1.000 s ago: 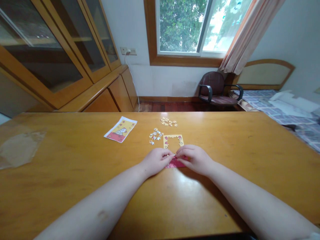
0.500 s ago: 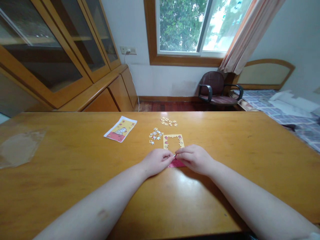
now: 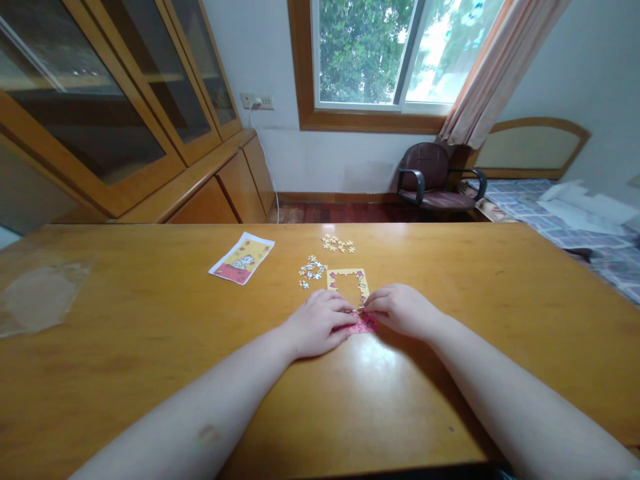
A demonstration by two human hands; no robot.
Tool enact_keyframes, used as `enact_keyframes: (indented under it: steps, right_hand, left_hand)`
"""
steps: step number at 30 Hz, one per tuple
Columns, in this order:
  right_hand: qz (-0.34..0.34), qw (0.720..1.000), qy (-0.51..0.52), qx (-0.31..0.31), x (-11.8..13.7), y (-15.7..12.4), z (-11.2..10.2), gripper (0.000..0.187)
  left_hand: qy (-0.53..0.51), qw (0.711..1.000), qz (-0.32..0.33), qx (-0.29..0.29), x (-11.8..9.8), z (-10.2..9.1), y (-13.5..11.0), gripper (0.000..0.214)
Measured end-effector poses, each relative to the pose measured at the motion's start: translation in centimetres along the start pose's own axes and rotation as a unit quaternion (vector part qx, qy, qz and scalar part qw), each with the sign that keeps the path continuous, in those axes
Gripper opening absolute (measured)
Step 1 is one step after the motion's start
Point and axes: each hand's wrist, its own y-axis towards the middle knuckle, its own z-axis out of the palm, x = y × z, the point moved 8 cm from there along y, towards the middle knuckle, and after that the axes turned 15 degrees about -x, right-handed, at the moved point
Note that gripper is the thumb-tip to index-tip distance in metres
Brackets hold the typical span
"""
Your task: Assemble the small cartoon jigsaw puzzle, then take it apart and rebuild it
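A small jigsaw frame (image 3: 349,278), yellow on top and red at the bottom, lies on the wooden table (image 3: 150,347). My left hand (image 3: 317,321) rests on its lower left part with fingers curled down onto the pieces. My right hand (image 3: 400,310) pinches at the lower right edge of the frame, fingertips together on a small piece I can barely see. The fingertips of both hands nearly meet over the red bottom strip. Most of that strip is hidden under my hands.
Loose puzzle pieces (image 3: 311,271) lie left of the frame, and another cluster (image 3: 338,244) sits farther back. A picture card (image 3: 242,258) lies to the left, a clear plastic bag (image 3: 37,293) at the far left. Beyond the table stand a chair (image 3: 434,177) and cabinets (image 3: 125,113).
Both hands have slid a little to the right and away from me along the frame's bottom. The left hand now lies flatter over the puzzle.
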Motion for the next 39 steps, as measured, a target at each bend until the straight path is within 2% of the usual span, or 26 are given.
enact_keyframes:
  steps: [3, 18, 30, 34, 39]
  right_hand:
    - [0.005, 1.000, 0.003, 0.010, 0.0, 0.0, 0.2, 0.021]
    - [-0.007, 1.000, -0.007, 0.023, 0.2, -0.1, 1.1, 0.024]
    - [0.010, 0.997, -0.040, 0.071, 0.5, -0.3, 1.5, 0.026]
    - [0.013, 0.998, -0.032, 0.050, 0.6, -0.1, 1.0, 0.026]
    - [0.052, 0.997, -0.048, 0.040, -0.1, 0.1, -0.3, 0.024]
  left_hand:
    - [-0.003, 1.000, 0.018, 0.013, -0.3, 0.3, -0.2, 0.027]
    - [-0.025, 0.999, 0.009, 0.026, -0.3, 0.4, -0.2, 0.026]
    - [-0.032, 0.999, 0.002, 0.025, -0.2, 0.4, -0.2, 0.026]
    - [-0.034, 0.999, 0.002, 0.026, -0.2, 0.3, -0.1, 0.026]
    - [-0.036, 0.999, -0.002, 0.027, -0.1, 0.4, -0.2, 0.026]
